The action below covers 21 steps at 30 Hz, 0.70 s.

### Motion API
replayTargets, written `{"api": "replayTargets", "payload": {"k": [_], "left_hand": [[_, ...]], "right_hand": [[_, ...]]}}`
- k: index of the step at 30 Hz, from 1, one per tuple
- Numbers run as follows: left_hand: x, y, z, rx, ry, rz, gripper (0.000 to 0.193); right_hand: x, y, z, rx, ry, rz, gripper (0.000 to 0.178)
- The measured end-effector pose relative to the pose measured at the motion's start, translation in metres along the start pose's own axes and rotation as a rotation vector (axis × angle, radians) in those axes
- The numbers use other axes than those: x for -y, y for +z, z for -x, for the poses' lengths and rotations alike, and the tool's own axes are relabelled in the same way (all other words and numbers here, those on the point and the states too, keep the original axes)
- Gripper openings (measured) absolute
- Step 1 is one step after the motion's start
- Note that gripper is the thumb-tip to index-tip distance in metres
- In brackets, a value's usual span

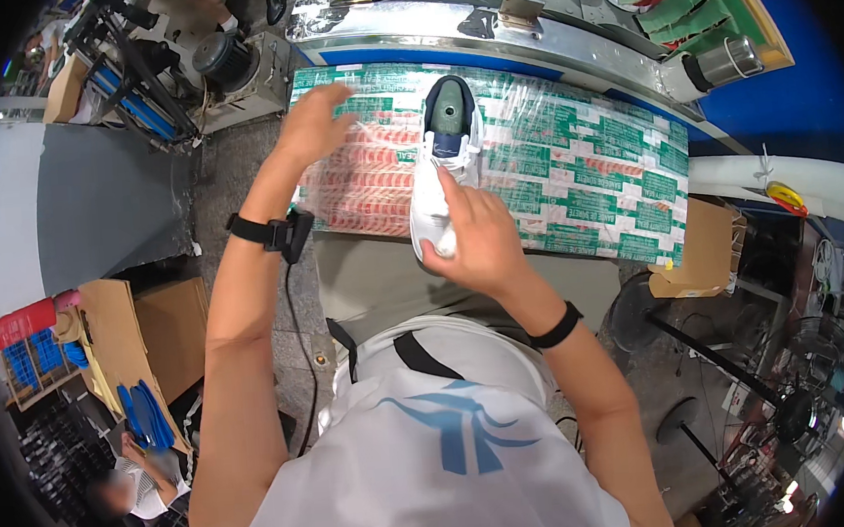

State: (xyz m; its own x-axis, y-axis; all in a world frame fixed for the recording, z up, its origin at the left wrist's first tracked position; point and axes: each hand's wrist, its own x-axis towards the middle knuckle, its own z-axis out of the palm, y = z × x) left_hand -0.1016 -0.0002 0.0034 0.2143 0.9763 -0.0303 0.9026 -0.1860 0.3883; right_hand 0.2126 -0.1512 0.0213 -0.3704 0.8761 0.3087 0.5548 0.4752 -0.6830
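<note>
A workbench wrapped in green, red and white printed film [584, 186] fills the workshop view. The white lace-up sneaker [439, 168] lies on it, a green last visible inside. The right hand [475, 239] grips its toe, fingers closed; the left hand [317, 123] rests flat, fingers spread, beside it. Handling appears mid-way.

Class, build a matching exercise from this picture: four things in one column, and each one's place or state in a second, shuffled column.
1. white shoe
2. left hand
3. right hand
4. metal cylinder

a. flat on the patterned sheet, fingers spread
b. at the conveyor's right end
c. gripping the shoe's toe
d. lying on the sheet, opening away from the person

Pairs: 1-d, 2-a, 3-c, 4-b
</note>
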Motion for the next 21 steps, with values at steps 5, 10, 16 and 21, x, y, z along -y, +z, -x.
{"api": "replayTargets", "payload": {"k": [5,10,16,21], "left_hand": [[-0.102,-0.024,-0.016,0.325,0.155,0.631,0.084],[-0.088,0.0,-0.035,0.359,0.342,0.55,0.093],[-0.09,-0.001,-0.039,0.371,0.317,0.617,0.088],[-0.091,-0.002,-0.043,0.377,0.35,0.537,0.088]], "right_hand": [[0.003,0.021,-0.013,0.028,-0.055,0.404,0.106],[0.019,0.013,-0.022,0.106,0.065,0.225,0.096],[0.048,0.019,-0.025,0.157,0.278,-0.142,0.094],[0.043,-0.017,0.02,0.222,0.27,-0.349,0.097]]}}
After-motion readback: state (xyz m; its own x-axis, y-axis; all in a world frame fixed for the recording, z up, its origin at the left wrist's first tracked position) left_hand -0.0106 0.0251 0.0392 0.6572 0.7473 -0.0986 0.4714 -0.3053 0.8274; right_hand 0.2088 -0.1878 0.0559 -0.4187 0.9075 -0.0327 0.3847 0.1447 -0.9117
